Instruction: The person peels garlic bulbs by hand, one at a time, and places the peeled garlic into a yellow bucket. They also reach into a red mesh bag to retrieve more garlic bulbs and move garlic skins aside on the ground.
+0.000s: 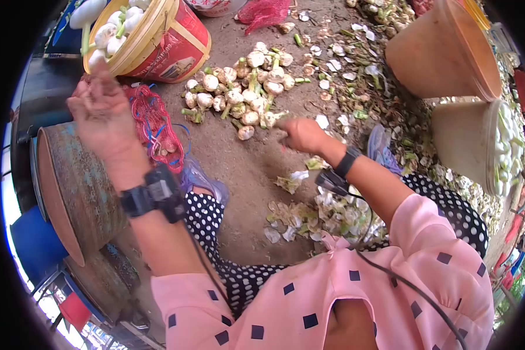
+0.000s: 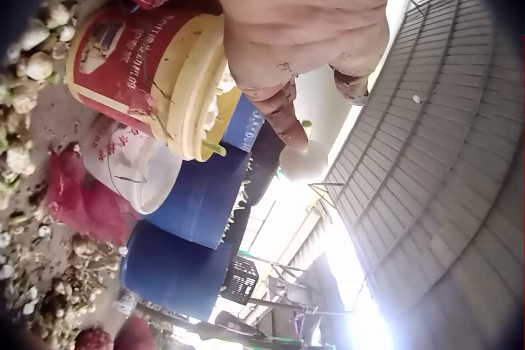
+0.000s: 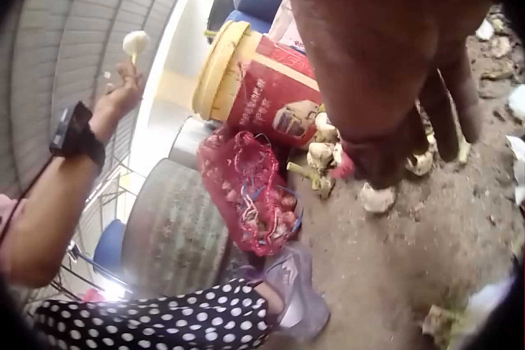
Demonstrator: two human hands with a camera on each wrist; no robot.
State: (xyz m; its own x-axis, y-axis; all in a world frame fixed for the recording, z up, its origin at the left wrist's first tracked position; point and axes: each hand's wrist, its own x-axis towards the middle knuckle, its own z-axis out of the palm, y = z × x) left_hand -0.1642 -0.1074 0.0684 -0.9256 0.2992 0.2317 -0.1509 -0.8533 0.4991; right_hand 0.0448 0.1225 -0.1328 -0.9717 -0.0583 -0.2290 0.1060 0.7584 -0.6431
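Observation:
A garlic bulb (image 1: 87,14) with a green stem is in the air just past my left hand (image 1: 102,108). In the left wrist view, the fingers of my left hand (image 2: 299,54) are extended and the thumb stands apart, with the bulb (image 2: 303,161) beyond the fingertips. My right hand (image 1: 306,137) reaches down at the right edge of a pile of stemmed garlic (image 1: 233,96), its index finger beside a stem. In the right wrist view, the right hand (image 3: 394,96) hangs over several bulbs, fingers apart; whether it touches one is hidden.
A yellow-rimmed bucket (image 1: 178,44) holding white bulbs stands by my left hand. Red netting (image 1: 157,128) lies below it, near a metal drum (image 1: 84,186). At the right are an orange tub (image 1: 440,52) and a white tub (image 1: 464,140). Peelings (image 1: 344,216) litter the ground.

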